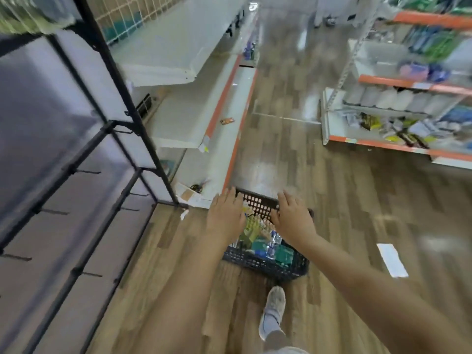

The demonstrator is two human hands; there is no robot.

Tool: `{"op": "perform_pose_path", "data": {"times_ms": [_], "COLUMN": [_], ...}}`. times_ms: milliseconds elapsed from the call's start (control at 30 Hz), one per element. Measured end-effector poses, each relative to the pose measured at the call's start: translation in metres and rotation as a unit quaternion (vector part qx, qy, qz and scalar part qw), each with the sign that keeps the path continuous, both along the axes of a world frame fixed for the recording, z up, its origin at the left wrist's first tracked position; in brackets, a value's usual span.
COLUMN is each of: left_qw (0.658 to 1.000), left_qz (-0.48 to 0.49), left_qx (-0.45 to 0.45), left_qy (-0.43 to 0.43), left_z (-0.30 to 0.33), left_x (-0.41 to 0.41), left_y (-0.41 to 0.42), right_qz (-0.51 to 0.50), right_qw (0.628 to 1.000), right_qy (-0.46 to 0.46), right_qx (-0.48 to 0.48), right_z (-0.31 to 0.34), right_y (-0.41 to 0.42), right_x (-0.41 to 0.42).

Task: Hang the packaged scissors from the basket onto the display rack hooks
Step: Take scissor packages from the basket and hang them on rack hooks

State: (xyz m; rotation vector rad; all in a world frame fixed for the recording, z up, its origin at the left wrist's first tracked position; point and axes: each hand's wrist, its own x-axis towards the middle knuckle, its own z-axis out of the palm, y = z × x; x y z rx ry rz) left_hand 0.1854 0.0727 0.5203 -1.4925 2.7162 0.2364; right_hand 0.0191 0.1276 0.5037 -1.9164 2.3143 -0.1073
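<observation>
**Both hands empty above the basket of packaged scissors**

The packaged scissors [265, 241] lie heaped in the black mesh basket [265, 264], which sits on the wood-look floor [332, 200] in front of the person's shoe [274, 310]. The packs overlap in a blurred jumble of green, blue and clear plastic, so their hang holes cannot be made out.

The likely trouble is a poor pick: with the packs tangled, pulling one could drag a neighbour over the rim and drop it. A pack taken by the wrong end would also need turning before it meets a hook.

The display rack [84, 154] stands well off to the left, its black hooks [89, 172] thin and bare; a hurried swing could miss a hook or knock the frame.

The left hand [226, 215] hangs over the basket's left side, fingers straight and spread, holding nothing. The right hand [291, 218] is the same over the far rim, empty; whether either touches the basket cannot be told.
</observation>
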Motion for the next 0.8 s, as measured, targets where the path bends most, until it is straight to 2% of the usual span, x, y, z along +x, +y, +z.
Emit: {"op": "perform_pose_path", "data": {"times_ms": [167, 267, 367, 533, 633, 800], "left_qw": [0.997, 0.992, 0.99, 0.976, 0.973, 0.965], "left_qz": [-0.035, -0.046, -0.019, -0.024, -0.027, -0.098], "left_qx": [0.051, 0.112, 0.14, 0.203, 0.223, 0.218], "left_qy": [0.042, -0.035, -0.031, -0.073, -0.059, -0.108], "left_z": [-0.054, -0.096, -0.143, -0.253, -0.334, -0.484], "left_x": [-0.059, -0.075, -0.088, -0.108, -0.118, -0.129], "left_y": [-0.02, -0.035, -0.049, -0.07, -0.08, -0.112], "right_qz": [-0.065, -0.115, -0.137, -0.153, -0.12, -0.114], "right_qw": [0.996, 0.989, 0.981, 0.972, 0.969, 0.977], "right_qy": [-0.006, -0.031, -0.031, -0.048, -0.048, -0.048], "right_qx": [0.059, 0.085, 0.136, 0.17, 0.21, 0.173], "right_z": [-0.059, -0.104, -0.152, -0.257, -0.337, -0.492], "right_y": [0.0, -0.002, -0.004, -0.009, -0.016, -0.058], "right_x": [-0.061, -0.086, -0.104, -0.121, -0.12, -0.118]}}
